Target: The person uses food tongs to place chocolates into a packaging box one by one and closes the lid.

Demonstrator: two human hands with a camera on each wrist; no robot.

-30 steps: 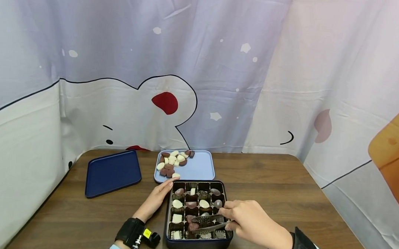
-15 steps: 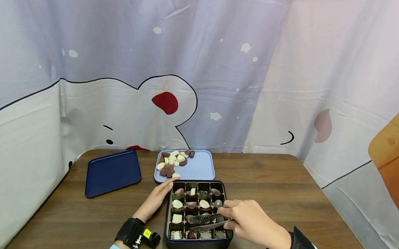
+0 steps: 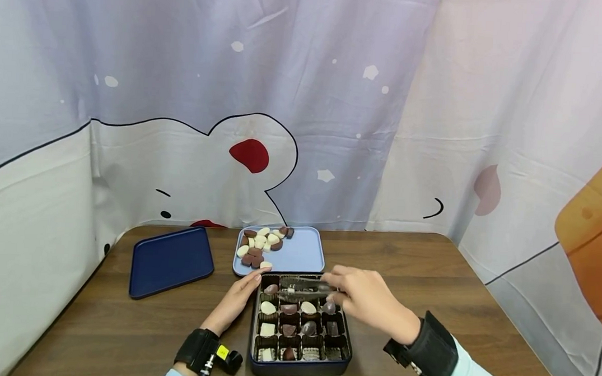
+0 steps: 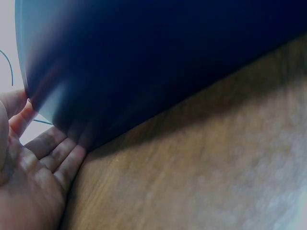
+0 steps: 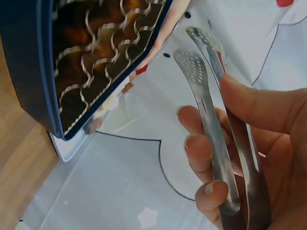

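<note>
A dark blue box (image 3: 298, 370) with a compartmented black insert stands at the table's front, with white and brown chocolates in most compartments. My left hand (image 3: 235, 302) rests along its left side near the far corner. In the left wrist view its fairly straight fingers (image 4: 57, 153) touch the box wall. My right hand (image 3: 369, 300) holds metal tongs (image 5: 208, 110) over the far row, pointing left. Their perforated tips are apart with nothing between them. A dark chocolate (image 3: 288, 354) lies in the nearest row, second compartment from the left.
A light blue tray (image 3: 305, 250) behind the box bears white and brown chocolates, mostly on its left half. To the left lies a dark blue tray (image 3: 171, 263). A printed curtain (image 3: 334, 128) hangs behind the wooden table (image 3: 428, 283).
The tongs released a dark chocolate into the nearest row, then moved away with my right hand to the far row of the box. My left hand stayed in place.
</note>
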